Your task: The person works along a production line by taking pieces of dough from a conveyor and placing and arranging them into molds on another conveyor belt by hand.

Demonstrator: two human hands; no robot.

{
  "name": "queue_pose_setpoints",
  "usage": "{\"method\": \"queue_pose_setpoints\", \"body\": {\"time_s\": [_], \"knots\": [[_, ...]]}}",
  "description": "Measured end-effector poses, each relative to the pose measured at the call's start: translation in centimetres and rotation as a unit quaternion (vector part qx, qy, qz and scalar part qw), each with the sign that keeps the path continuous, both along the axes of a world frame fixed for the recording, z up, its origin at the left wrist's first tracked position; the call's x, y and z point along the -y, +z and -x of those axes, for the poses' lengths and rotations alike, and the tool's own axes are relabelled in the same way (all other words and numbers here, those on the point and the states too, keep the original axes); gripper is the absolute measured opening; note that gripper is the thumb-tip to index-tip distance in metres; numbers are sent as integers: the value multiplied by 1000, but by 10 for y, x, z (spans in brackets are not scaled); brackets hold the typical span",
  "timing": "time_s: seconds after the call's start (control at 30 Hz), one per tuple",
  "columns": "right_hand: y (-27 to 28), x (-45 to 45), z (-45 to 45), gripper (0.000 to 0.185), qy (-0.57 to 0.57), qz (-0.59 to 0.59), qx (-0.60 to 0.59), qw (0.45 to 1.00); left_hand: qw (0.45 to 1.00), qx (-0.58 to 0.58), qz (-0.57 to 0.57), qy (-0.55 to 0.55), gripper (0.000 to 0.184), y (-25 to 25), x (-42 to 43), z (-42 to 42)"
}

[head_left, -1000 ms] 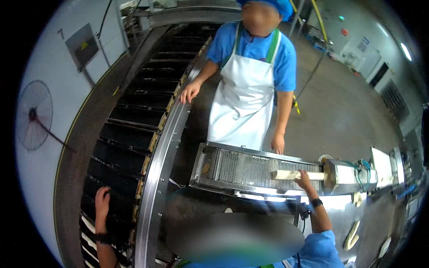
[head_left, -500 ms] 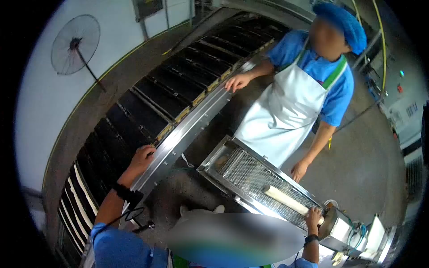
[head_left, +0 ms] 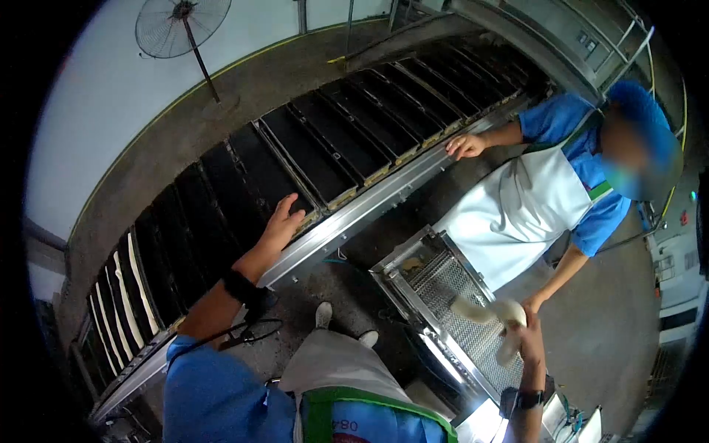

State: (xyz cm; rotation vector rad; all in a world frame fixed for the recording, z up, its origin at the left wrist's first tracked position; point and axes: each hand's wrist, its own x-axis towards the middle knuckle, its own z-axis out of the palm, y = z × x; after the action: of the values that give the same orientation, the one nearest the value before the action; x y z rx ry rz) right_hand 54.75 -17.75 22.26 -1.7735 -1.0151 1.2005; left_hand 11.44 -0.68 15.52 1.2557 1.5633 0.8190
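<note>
Dough strip (head_left: 481, 311) lifted in the right hand (head_left: 526, 340)
The right hand's fingers are closed round the bent, drooping dough strip, above the mesh conveyor (head_left: 437, 283); a co-worker's hand (head_left: 533, 301) is just beside it. The left hand (head_left: 279, 227), fingers slightly spread, is at the black trays (head_left: 251, 173).

A wire-caged fan (head_left: 182, 18) is standing at the far left, its dark pole (head_left: 201, 63) slanting down to the grey floor (head_left: 591, 317). A white wall (head_left: 88, 96) is rising behind it, and a thin yellow line (head_left: 170, 106) is curving along the floor. A co-worker (head_left: 517, 199) is standing at the right, wearing a blue cap (head_left: 639, 107), blue shirt and white apron with green straps. Metal railings (head_left: 624, 44) are showing at the far right.
</note>
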Motion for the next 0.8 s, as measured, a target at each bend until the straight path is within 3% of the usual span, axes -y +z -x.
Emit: {"method": "queue_pose_setpoints", "body": {"time_s": [0.2, 0.33, 0.4, 0.5, 0.53, 0.6, 0.63, 0.67, 0.7, 0.73, 0.77, 0.8], "knots": [[53, -163, 142, 42, 149, -136, -190, 961, 980, 146, 121, 66, 56, 2, -17, 12], [46, -239, 208, 39, 243, -172, -230, 926, 966, 234, 81, 78, 63, -13, -23, 22], [13, -263, 256, 43, 270, -132, -266, 916, 954, 274, 83, 86, 63, -22, -20, 33], [-73, -309, 322, 46, 357, -96, -30, 929, 943, 299, 80, 121, 69, -29, -40, 34], [-95, -313, 336, 43, 377, -116, 63, 917, 938, 304, 84, 147, 71, -30, -45, 31], [-100, -298, 349, 37, 477, -110, 142, 860, 926, 338, 93, 140, 75, -26, -45, 33], [-102, -287, 346, 34, 523, -1, 37, 851, 931, 321, 108, 139, 69, -32, -45, 41], [-83, -271, 345, 34, 529, 31, 5, 848, 935, 304, 123, 137, 64, -39, -46, 49], [-90, -266, 342, 31, 546, -63, 59, 834, 935, 303, 123, 136, 64, -41, -45, 49], [-98, -262, 335, 29, 555, -156, 113, 809, 925, 279, 136, 220, 61, -42, -46, 44], [-101, -258, 322, 29, 554, -157, 111, 810, 907, 254, 147, 301, 59, -42, -48, 37], [-103, -254, 305, 26, 552, -104, 54, 826, 908, 252, 147, 301, 59, -43, -46, 33]]}}
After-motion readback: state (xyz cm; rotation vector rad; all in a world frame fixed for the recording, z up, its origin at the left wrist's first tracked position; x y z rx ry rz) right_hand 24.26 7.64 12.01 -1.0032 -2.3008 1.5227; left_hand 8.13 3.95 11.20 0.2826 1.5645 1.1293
